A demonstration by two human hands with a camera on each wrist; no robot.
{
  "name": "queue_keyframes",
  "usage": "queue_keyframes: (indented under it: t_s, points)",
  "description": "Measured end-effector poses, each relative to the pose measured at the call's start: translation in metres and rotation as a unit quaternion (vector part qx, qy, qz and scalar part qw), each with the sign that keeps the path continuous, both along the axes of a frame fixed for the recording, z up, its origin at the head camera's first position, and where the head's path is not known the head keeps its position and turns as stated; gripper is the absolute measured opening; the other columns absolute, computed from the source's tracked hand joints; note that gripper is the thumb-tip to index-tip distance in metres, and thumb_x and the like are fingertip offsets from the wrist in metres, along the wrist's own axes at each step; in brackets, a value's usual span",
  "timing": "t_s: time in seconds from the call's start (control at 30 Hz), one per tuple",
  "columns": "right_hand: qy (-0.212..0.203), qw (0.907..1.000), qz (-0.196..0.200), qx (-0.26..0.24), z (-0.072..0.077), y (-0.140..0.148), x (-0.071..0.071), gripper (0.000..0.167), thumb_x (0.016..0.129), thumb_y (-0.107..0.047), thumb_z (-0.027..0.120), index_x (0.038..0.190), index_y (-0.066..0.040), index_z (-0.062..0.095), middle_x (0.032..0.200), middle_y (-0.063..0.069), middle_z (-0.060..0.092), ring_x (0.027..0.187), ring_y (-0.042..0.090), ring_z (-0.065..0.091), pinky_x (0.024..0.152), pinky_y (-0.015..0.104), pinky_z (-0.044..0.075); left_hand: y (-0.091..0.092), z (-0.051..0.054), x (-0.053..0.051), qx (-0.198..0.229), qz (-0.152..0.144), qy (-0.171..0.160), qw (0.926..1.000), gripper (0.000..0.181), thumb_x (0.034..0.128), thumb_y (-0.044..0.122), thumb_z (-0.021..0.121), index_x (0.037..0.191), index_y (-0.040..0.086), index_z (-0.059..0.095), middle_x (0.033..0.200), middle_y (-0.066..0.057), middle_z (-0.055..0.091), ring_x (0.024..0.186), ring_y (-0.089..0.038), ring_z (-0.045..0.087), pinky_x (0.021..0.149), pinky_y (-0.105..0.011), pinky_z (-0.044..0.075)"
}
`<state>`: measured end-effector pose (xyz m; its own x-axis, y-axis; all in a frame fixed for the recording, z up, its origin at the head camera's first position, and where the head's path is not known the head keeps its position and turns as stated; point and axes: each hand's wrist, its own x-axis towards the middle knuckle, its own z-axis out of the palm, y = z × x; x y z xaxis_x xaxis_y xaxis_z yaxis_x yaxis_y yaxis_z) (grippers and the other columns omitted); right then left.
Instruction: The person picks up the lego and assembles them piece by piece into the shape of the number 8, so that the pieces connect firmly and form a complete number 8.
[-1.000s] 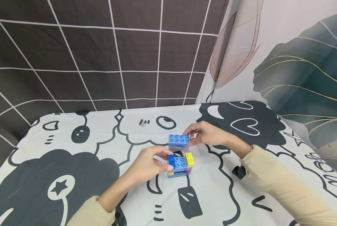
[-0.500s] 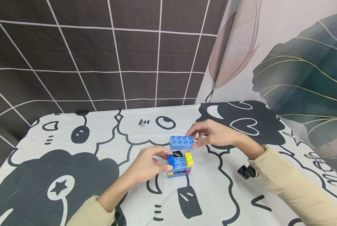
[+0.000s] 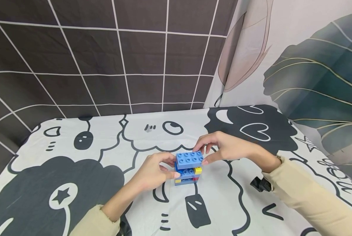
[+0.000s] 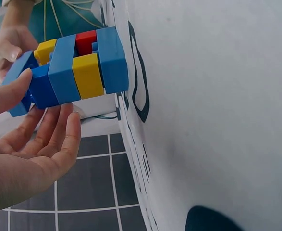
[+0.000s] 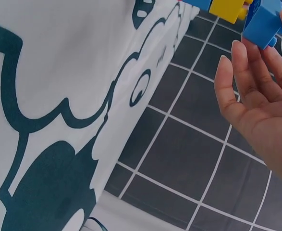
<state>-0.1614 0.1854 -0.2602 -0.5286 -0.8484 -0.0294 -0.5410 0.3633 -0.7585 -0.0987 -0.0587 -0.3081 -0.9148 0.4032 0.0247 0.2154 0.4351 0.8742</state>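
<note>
My right hand (image 3: 227, 147) pinches a light blue eight-stud brick (image 3: 189, 160) by its right end, between thumb and fingers. That brick lies over a small stack of toy bricks, tilted a little in the left wrist view; whether it touches the stack is unclear. With thumb and fingers my left hand (image 3: 152, 172) holds the stack's left side at a dark blue brick (image 4: 44, 86). Below this are a blue brick (image 4: 64, 70), a yellow brick (image 4: 88, 76), a red brick (image 4: 85, 42) and a blue bottom brick (image 4: 113, 60). Another yellow brick (image 3: 197, 170) sits at the top right.
A white cloth with black cartoon drawings (image 3: 146, 213) covers the table. Behind it hangs a dark gridded cloth (image 3: 105, 59), with a leaf-patterned curtain (image 3: 320, 82) on the right. A black wrist device (image 3: 261, 184) shows beside the right sleeve.
My right hand has brought the light blue brick first slightly right and up, then down and nearer, over the stack. The left hand and the stack stay in place.
</note>
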Motion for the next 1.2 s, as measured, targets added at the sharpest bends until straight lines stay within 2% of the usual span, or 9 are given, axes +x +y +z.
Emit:
queue_keyframes:
  t_s: [0.17,0.47,0.77,1.03,1.2]
  points:
    - [0.011,0.9999,0.006,-0.001,-0.0004,-0.0020,0.0045,0.031,0.077,-0.014,0.074,0.105,-0.005,0.064,0.099,-0.002,0.062,0.087,0.023,0.057,0.077,0.037,0.048,0.0002,-0.0004,-0.0002,0.001,-0.003,0.007,1.0000,0.027,0.0753,0.006,0.073,0.101,0.004,0.064,0.093,-0.002,0.062,0.091,-0.017,0.057,0.074,-0.025,0.050]
    - [0.031,0.9995,-0.010,-0.001,-0.0031,-0.0028,0.0080,0.032,0.075,-0.012,0.075,0.105,-0.006,0.064,0.094,-0.004,0.061,0.084,0.026,0.057,0.075,0.036,0.049,-0.0001,0.0008,0.0006,0.008,-0.004,0.011,0.9999,0.028,0.0749,0.007,0.074,0.101,0.002,0.064,0.093,-0.004,0.062,0.090,-0.018,0.058,0.073,-0.025,0.050]
    - [0.038,0.9992,-0.014,-0.003,-0.0033,-0.0026,0.0099,0.032,0.074,-0.010,0.075,0.104,-0.007,0.065,0.090,-0.005,0.060,0.081,0.027,0.057,0.071,0.037,0.048,0.0004,0.0003,0.0005,-0.007,0.001,0.005,1.0000,0.031,0.0759,0.005,0.072,0.105,0.003,0.063,0.096,-0.003,0.062,0.092,-0.018,0.058,0.074,-0.025,0.050]
    - [0.058,0.9983,-0.002,-0.004,-0.0043,-0.0026,0.0084,0.031,0.075,-0.011,0.075,0.104,-0.004,0.066,0.091,-0.004,0.061,0.079,0.023,0.056,0.071,0.036,0.049,0.0004,0.0031,0.0024,-0.012,-0.001,0.019,0.9998,0.030,0.0758,0.008,0.073,0.104,0.003,0.064,0.095,-0.003,0.063,0.091,-0.018,0.059,0.075,-0.026,0.050]
    - [0.079,0.9969,-0.004,0.007,-0.0018,-0.0036,0.0103,0.032,0.074,-0.011,0.075,0.105,-0.005,0.067,0.092,-0.005,0.062,0.080,0.019,0.056,0.071,0.031,0.048,0.0005,0.0033,0.0029,-0.025,-0.002,0.031,0.9992,0.029,0.0765,0.006,0.072,0.104,0.004,0.063,0.096,-0.002,0.064,0.092,-0.017,0.059,0.078,-0.031,0.050]
